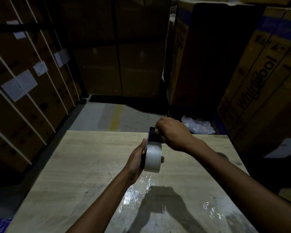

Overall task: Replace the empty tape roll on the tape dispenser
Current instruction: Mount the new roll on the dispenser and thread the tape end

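Above the far half of the pale wood-grain tabletop (84, 165), the left hand (136, 163) grips a pale tape roll (152, 158) mounted in a dark tape dispenser (154, 136); the right hand (173, 134) clasps the dispenser's far end. Crumpled clear film (133, 194) lies near the tabletop's near edge. Stacked brown cardboard cartons (262, 78) surround the dim room.

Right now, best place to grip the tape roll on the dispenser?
Probably by its flat side faces, coming from the left, as the left hand does. The tape roll stands on edge above the table, and the right hand covers the dispenser head at the far end.
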